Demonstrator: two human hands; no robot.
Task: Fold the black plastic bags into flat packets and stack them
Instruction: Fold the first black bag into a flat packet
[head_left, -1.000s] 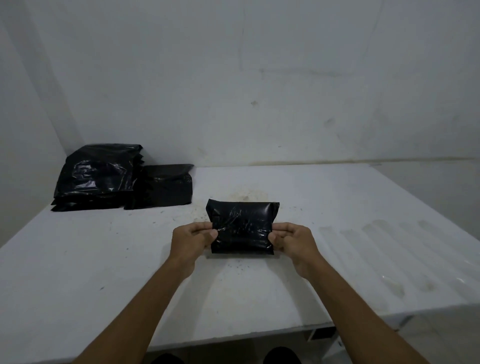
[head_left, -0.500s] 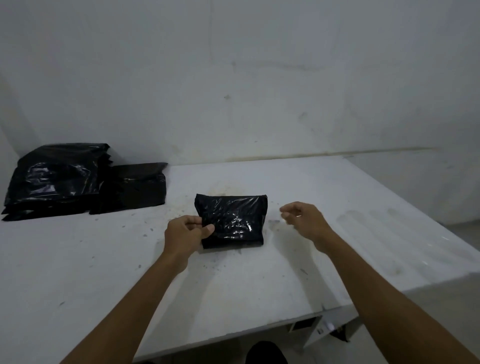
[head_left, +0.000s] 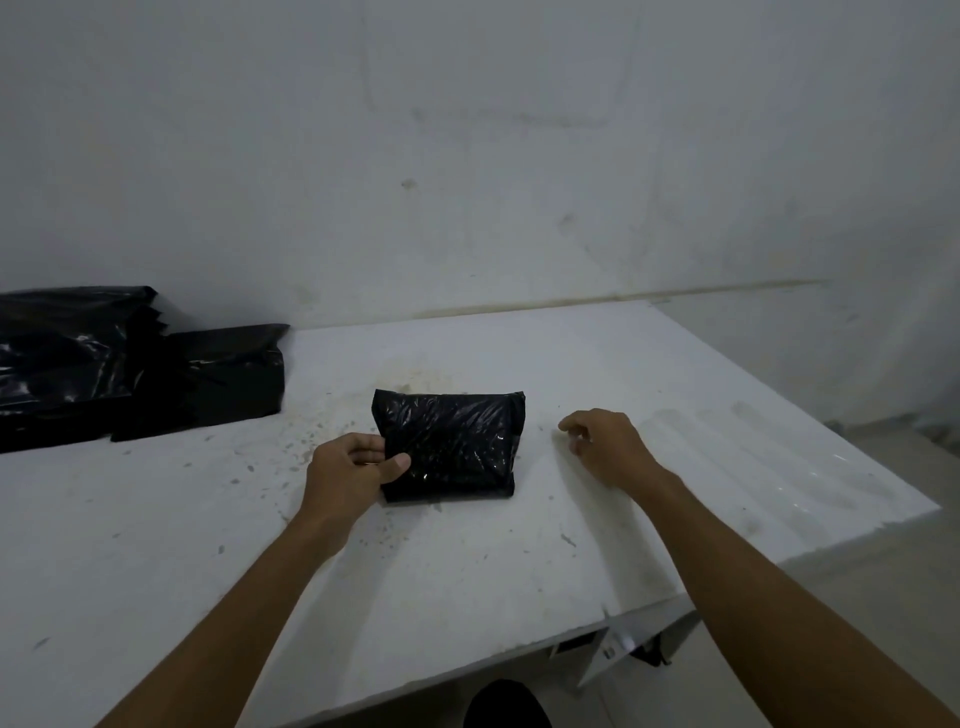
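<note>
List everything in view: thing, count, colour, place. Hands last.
packet: one, black, glossy, folded, mid-table, its left edge pinched by the left hand.
stack: one pile of black folded bags, far left of the table by the wall; count of bags cannot be told.
bag: one, black, flat, just right of the stack and touching it.
table: one, white, stained, against the wall.
wall: one, white, scuffed, behind the table.
left hand: grips the packet's left edge, thumb on top.
right hand: right of the packet, apart from it, fingers loosely curled, holding nothing.

Glossy black folded packet (head_left: 451, 447) flat at table centre; black bag stack (head_left: 130, 366) at far left.
</note>
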